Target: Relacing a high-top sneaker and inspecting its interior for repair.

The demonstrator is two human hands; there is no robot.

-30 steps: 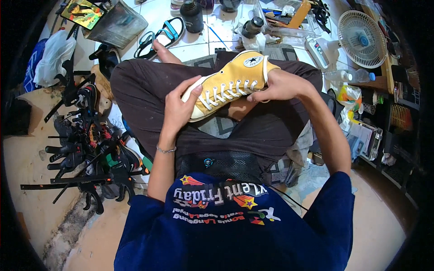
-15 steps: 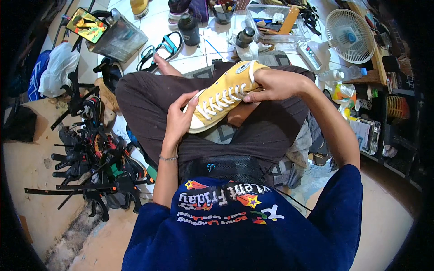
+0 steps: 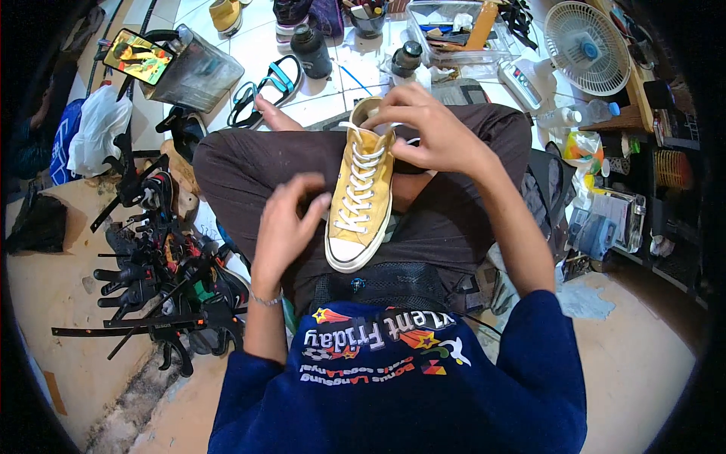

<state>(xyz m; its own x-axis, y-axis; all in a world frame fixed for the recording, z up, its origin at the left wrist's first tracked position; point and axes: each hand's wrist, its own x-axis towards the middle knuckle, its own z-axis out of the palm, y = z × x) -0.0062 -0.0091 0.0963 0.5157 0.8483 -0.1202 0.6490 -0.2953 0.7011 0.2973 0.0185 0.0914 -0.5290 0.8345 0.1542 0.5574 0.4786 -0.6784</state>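
Note:
A yellow canvas sneaker (image 3: 361,189) with white laces and a white toe cap rests on my lap, its toe toward me and its opening away. My right hand (image 3: 432,129) is at the right side of the collar, index finger over the opening and thumb by the outer edge, gripping it there. Just left of the sneaker, my left hand (image 3: 289,219) is off it, blurred by motion, with thumb and fingers apart and nothing in them.
Several black bar clamps (image 3: 162,303) lie piled at the left. Beyond my legs are sandals (image 3: 283,76), a dark bottle (image 3: 311,51) and a clear tool bin (image 3: 454,34). A white fan (image 3: 587,49) stands at the far right. A phone (image 3: 138,57) shows a video.
The sneaker has turned from slanting to toe-toward-me. My right hand has come out of its opening to the collar. My left hand has let go of the toe.

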